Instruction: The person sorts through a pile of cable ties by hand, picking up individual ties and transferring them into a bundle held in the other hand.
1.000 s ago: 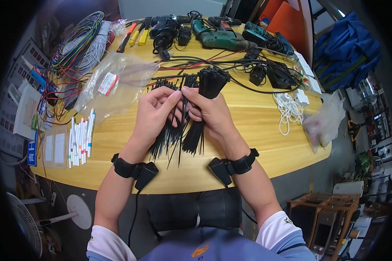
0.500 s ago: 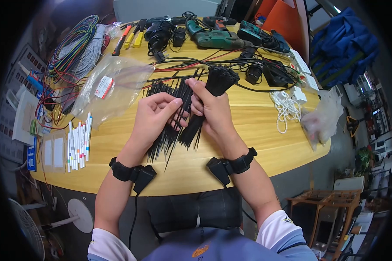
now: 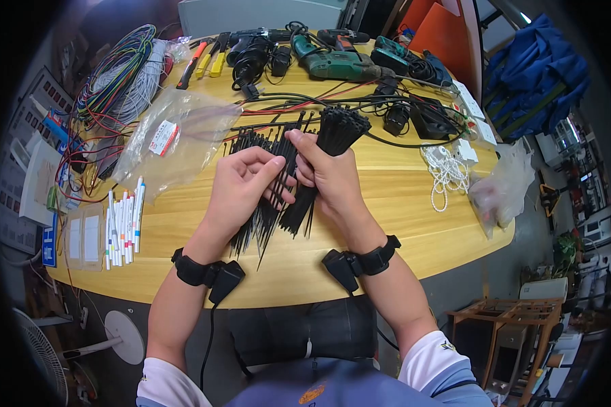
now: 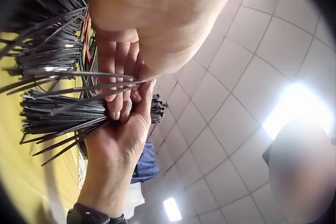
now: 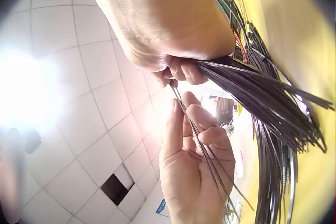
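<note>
In the head view my right hand (image 3: 332, 173) grips a thick bundle of black cable ties (image 3: 343, 129), heads upward and tails down toward the table. Its thumb and forefinger also pinch a few separate ties at their upper ends. These loose ties (image 5: 202, 142) run down between the thumb and fingers of my left hand (image 3: 241, 180), which holds them lightly, as the right wrist view shows. Behind the left hand a spread pile of more black cable ties (image 3: 251, 227) lies on the table, partly hidden by the fingers.
A clear plastic bag (image 3: 180, 129) with a label lies left of the pile, near several markers (image 3: 123, 227). Coiled wires (image 3: 119, 74) sit at the back left. A green drill (image 3: 339, 64) and other tools line the far edge. White cord (image 3: 445, 169) lies at right.
The right hand has shifted slightly right, with its thumb a little apart from the left thumb. The bundle's heads have moved right with it. The left hand stays nearly in place.
</note>
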Demonstrator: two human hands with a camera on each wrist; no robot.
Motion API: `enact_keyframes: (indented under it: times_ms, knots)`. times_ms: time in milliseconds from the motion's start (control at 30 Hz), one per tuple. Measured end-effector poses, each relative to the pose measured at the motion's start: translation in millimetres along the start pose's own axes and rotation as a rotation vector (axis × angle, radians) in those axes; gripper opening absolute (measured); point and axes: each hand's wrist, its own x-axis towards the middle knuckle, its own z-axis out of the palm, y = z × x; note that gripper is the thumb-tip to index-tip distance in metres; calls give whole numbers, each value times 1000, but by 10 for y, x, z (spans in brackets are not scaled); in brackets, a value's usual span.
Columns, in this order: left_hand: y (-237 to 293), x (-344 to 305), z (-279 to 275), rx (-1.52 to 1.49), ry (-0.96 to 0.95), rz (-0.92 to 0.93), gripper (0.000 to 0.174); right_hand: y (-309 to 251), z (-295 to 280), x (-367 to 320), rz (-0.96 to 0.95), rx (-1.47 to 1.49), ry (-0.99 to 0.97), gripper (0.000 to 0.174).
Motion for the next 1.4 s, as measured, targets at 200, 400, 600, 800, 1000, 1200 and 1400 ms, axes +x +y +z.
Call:
enact_keyframes:
  times_ms: [200, 400, 600, 800, 1000, 1200, 1400]
  knots:
    - [1, -21, 11, 42, -40, -4, 20, 31, -31, 29, -79, 55, 87, 23]
    - [-33, -22, 14, 34, -53, -46, 18, -2, -57, 33, -135, 133, 117, 23]
    - [-64, -13, -2, 37, -16, -11, 17, -16, -11, 21, -82, 286, 57, 20]
    - [-60, -19, 13, 31, -33, 17, 17, 40, -1, -2, -66, 292, 24, 30]
    - [-75, -5, 9, 69, -51, 31, 16, 60, -7, 3, -76, 235, 37, 30]
    - [-74, -6, 51, 65, -61, -21, 10, 50, -13, -10, 5, 204, 39, 28]
    - [-72, -20, 70, 62, -72, -39, 11, 24, 23, -20, -6, 98, 78, 35]
